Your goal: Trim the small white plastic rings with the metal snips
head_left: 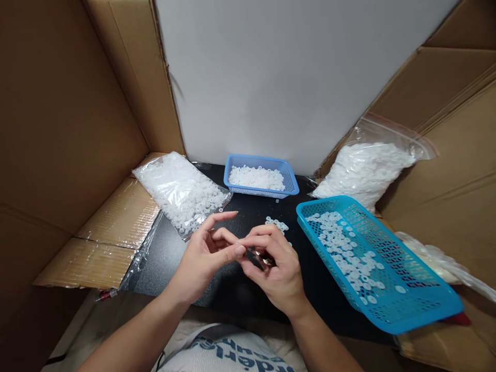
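My left hand (211,253) and my right hand (277,263) meet at the fingertips above the dark tabletop. The left thumb and a finger are pinched together, with the index finger stretched out. What sits between these tips is too small to make out. Inside my right hand lies a small shiny metal tool (265,261), mostly covered by the fingers. Just beyond the hands is a loose pile of small white plastic rings (277,223). To the right, a bright blue basket (411,320) holds many similar rings, some flatter and disc-like.
A smaller blue basket (292,186) with white pieces stands at the back. Clear bags of white parts lie at left (182,186) and right (364,165). Cardboard walls (116,77) flank the black table (248,206), and a white panel (294,77) closes the back.
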A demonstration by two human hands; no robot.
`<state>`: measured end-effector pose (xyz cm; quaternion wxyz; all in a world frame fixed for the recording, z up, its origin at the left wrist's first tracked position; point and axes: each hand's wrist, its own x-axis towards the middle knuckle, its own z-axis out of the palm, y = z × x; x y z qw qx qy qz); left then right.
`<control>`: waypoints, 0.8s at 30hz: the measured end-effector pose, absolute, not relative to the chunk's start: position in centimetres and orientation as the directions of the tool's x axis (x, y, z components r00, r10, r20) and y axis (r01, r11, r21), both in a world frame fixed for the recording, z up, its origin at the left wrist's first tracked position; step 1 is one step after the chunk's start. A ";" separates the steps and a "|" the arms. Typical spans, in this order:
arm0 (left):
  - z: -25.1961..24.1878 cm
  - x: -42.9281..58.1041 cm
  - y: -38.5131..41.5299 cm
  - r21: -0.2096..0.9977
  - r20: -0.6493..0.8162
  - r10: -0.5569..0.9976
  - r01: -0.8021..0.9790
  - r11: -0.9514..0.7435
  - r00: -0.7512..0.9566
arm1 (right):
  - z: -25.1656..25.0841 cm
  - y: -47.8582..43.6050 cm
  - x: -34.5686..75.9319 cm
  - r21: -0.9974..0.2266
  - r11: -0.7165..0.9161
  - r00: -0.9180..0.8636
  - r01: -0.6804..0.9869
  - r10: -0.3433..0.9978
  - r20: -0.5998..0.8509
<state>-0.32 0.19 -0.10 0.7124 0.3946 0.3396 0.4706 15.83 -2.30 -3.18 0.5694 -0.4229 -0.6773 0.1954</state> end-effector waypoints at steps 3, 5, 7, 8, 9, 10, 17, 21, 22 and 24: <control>-0.4 -0.5 0.3 0.895 -0.117 0.940 -0.377 0.240 0.322 | -3.1 -2.3 16.0 -0.652 0.621 -0.032 0.435 0.734 0.678; -0.5 -0.7 0.3 0.907 -0.114 0.937 -0.350 0.234 0.331 | -3.0 -2.2 16.1 -0.663 0.623 -0.037 0.416 0.740 0.672; -0.5 -0.8 0.2 0.922 -0.094 0.941 -0.328 0.205 0.325 | -3.0 -2.3 16.1 -0.698 0.610 -0.032 0.374 0.761 0.648; -0.4 -0.8 0.2 0.930 -0.081 0.944 -0.316 0.186 0.319 | -3.0 -2.3 16.1 -0.718 0.601 -0.027 0.353 0.773 0.634; -0.3 -0.8 0.1 0.940 -0.070 0.948 -0.298 0.167 0.309 | -3.1 -2.4 16.1 -0.738 0.587 -0.020 0.333 0.786 0.617; -0.2 -0.7 0.1 0.951 -0.064 0.953 -0.272 0.148 0.296 | -3.1 -2.4 16.0 -0.759 0.571 -0.012 0.313 0.801 0.598; 0.1 -0.6 -0.2 0.995 0.020 0.992 -0.099 -0.007 0.124 | -3.4 -2.6 15.9 -0.849 0.479 0.015 0.221 0.869 0.494; -0.1 -0.6 -0.4 0.988 0.061 0.980 -0.152 -0.032 0.191 | -3.3 -2.5 15.7 -0.740 0.549 0.020 0.388 0.798 0.602; -0.1 -0.5 -0.5 0.984 0.047 0.974 -0.179 -0.007 0.219 | -3.4 -2.4 15.6 -0.702 0.571 0.017 0.426 0.771 0.637; -0.3 -0.4 -0.5 0.968 0.009 0.968 -0.245 0.055 0.252 | -3.5 -2.4 15.5 -0.634 0.605 0.002 0.482 0.722 0.692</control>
